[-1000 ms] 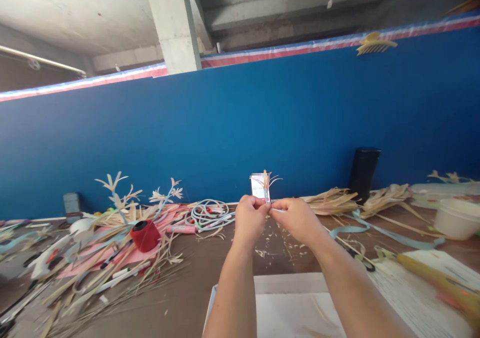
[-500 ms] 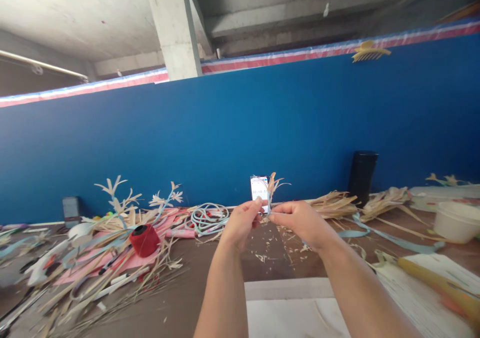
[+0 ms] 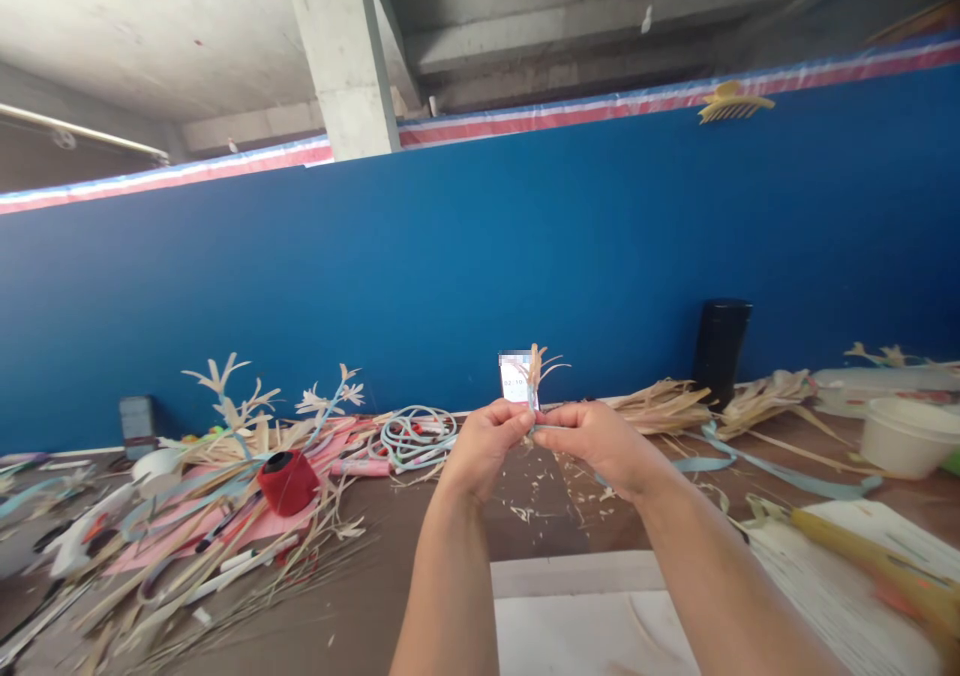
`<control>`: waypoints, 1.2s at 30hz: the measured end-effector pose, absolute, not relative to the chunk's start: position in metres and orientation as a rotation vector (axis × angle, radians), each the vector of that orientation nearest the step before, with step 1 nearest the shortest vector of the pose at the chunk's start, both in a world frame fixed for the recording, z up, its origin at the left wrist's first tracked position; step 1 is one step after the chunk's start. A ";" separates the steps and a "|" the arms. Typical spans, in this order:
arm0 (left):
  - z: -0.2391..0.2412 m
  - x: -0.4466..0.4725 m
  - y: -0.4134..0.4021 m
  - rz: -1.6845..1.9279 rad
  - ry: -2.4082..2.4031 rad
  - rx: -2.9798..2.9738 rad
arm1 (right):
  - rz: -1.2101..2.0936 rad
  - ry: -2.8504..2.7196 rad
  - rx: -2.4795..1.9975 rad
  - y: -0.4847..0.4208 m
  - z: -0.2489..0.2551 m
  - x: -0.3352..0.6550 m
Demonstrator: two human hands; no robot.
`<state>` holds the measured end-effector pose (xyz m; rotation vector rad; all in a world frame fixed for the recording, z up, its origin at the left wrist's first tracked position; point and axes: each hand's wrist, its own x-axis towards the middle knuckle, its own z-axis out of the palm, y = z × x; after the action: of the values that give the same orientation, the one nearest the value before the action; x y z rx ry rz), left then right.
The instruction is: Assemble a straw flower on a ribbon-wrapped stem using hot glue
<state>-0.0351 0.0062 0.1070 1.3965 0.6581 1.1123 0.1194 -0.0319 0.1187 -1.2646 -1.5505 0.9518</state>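
My left hand (image 3: 486,443) and my right hand (image 3: 596,443) meet above the brown table (image 3: 420,546), fingertips pinched together. Between them stands a small straw flower (image 3: 538,371), its dry petals fanned upward. A pale blue ribbon (image 3: 720,461) runs from my right fingers across the table to the right. Both hands are closed on the flower's stem where the ribbon meets it. A small white card (image 3: 514,376) stands just behind the flower against the blue wall.
Left of the hands lie a red thread spool (image 3: 289,481), finished straw flowers (image 3: 225,386), coiled cords (image 3: 412,431) and loose straw. Right: straw bundles (image 3: 660,401), a black cylinder (image 3: 721,351), a white bowl (image 3: 904,436), a yellow glue gun (image 3: 870,556). A white board (image 3: 585,616) lies nearest me.
The hands have stayed together on the flower, shifting only slightly; the fingers worked the ribbon at the stem. The camera view drifted a little.
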 end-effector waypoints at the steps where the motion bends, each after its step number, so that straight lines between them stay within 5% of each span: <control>1: 0.107 -0.035 0.006 1.117 0.669 1.409 | 0.970 -1.546 -1.262 -0.032 0.119 0.119; 36: 0.119 -0.038 -0.002 1.082 0.825 1.568 | 0.938 -1.624 -1.311 -0.037 0.123 0.117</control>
<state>-0.0379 -0.0020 0.1185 1.5681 0.8255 1.0819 0.1169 -0.0369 0.1231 -1.3106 -1.6241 0.9382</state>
